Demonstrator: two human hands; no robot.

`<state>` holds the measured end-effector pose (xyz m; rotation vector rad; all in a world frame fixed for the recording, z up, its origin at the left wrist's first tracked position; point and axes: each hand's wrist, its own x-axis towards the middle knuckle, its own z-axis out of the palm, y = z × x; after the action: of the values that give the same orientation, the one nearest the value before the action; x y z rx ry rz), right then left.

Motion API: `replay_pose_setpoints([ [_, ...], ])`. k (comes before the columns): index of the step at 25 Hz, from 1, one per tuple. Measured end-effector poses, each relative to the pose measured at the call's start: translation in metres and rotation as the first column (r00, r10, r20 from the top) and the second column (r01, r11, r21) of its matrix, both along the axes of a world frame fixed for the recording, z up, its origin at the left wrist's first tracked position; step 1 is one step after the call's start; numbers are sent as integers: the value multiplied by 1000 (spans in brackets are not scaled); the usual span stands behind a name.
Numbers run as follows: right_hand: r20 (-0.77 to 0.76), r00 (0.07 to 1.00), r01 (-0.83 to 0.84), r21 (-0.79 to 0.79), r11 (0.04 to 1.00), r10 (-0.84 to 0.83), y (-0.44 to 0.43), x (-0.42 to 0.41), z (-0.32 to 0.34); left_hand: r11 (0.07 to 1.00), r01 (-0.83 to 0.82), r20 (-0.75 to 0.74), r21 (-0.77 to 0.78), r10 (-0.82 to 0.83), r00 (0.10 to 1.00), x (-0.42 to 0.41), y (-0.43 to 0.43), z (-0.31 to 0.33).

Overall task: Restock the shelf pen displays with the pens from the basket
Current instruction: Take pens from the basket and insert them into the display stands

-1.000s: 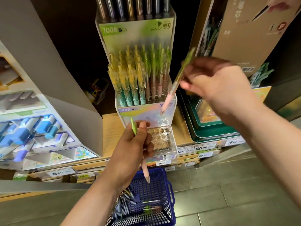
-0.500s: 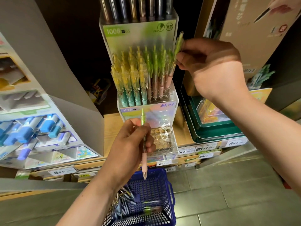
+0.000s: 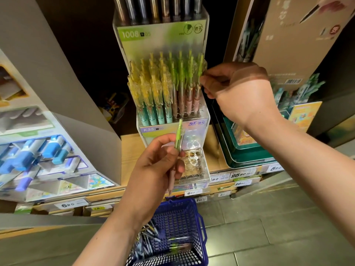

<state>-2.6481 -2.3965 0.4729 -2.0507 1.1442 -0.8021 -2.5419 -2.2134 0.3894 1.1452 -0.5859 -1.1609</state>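
Green caps crowd the upper tier of the clear pen display (image 3: 159,35), and my right hand (image 3: 236,89) pinches the top of the rightmost pen (image 3: 196,101), which stands in its slot at the tier's right edge. My left hand (image 3: 153,169) grips a second pen (image 3: 178,139) upright, tip down, in front of the lower tier, whose visible ring slots (image 3: 192,156) hold nothing. Loose pens (image 3: 148,244) lie in the blue basket (image 3: 176,201) below my wrists. My hands are well apart. The risk, I judge: if the tip isn't fully in its ring when I let go, the pen could lean and tip out over the side. My knuckles could also rake its tightly packed neighbours askew as I pull away.
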Motion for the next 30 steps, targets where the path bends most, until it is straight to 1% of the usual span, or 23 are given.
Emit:
replay_pose_setpoints([
  [2,-98,995,7,29,1000,-4,5,-4,2,1000,-16,10,-10,16,1000,-2,-1,-1],
  [3,-97,995,10,90,996,-1,8,-7,2,1000,-21,18,-21,21,1000,-3,-1,-1],
  [5,-1,999,-47,288,956,49,19,-15,1,998,-31,10,-49,32,999,-5,-3,1],
  [7,112,983,-179,456,872,143,33,-24,-2,996,-66,-33,-67,63,997,-6,-6,3],
  [9,165,964,-265,508,820,209,45,-29,-7,992,-96,-70,-86,91,993,-7,-9,5],
  [11,206,955,-291,502,815,214,54,-28,-15,989,-111,-69,-97,105,992,-9,-11,6],
  [15,206,963,-252,473,844,172,59,-22,-17,992,-99,-66,-75,94,993,-8,-10,6],
  [16,233,961,-242,465,852,146,57,-20,-14,994,-89,-57,-59,85,995,-8,-9,6],
  [18,335,941,-208,452,867,50,46,-15,0,997,-76,-50,-33,74,996,-9,-6,6],
  [20,417,909,-160,367,916,-8,31,-10,16,997,-72,-77,-22,70,995,-10,-4,5],
  [23,513,859,-136,223,965,3,16,1,33,998,-69,-73,4,69,995,-10,0,3],
  [25,500,865,-133,156,979,38,12,7,34,997,-58,-38,40,60,997,-9,2,1],
  [28,409,907,-131,40,991,103,14,13,30,996,-50,-17,75,52,999,-9,5,-1],
  [30,394,914,-122,27,992,102,16,15,25,995,-57,-17,84,59,998,-7,7,-3],
])
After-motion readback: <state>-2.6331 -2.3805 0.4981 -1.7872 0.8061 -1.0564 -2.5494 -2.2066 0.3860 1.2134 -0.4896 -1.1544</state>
